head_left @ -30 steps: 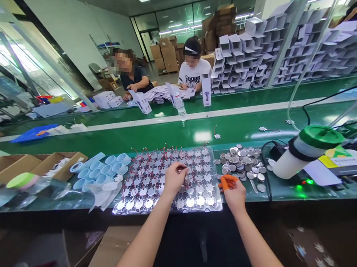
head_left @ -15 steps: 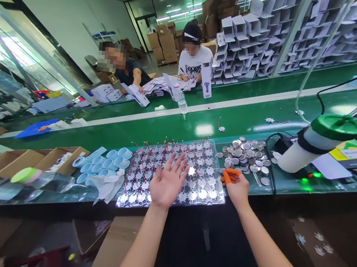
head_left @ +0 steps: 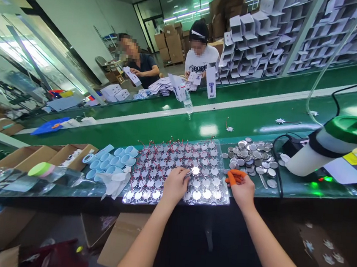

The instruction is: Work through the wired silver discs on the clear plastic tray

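A clear tray (head_left: 222, 200) holds rows of silver star-edged discs (head_left: 196, 195), and many on the left side carry thin red wires (head_left: 151, 147). My left hand (head_left: 176, 185) is over the middle of the tray, palm down, its fingers curled together at a disc; what they pinch is hidden. At the tray's right edge, my right hand (head_left: 242, 188) is closed, with orange finger covers (head_left: 235, 177) on some fingers. Whatever it grips is too small to name. Just beyond it lies a heap of round metal discs (head_left: 253, 152).
Light-blue cups (head_left: 112, 160), a crumpled white cloth (head_left: 116, 182) and cardboard boxes (head_left: 42, 157) are on the left. A white bottle with a green lid (head_left: 310, 151) leans at right beside a black cable. Across the green bench (head_left: 166, 124), two people handle printed cartons.
My left hand has turned from an open, upturned palm to palm down with fingers curled onto the tray. My right hand stays by the tray's right edge. The view has shifted slightly.
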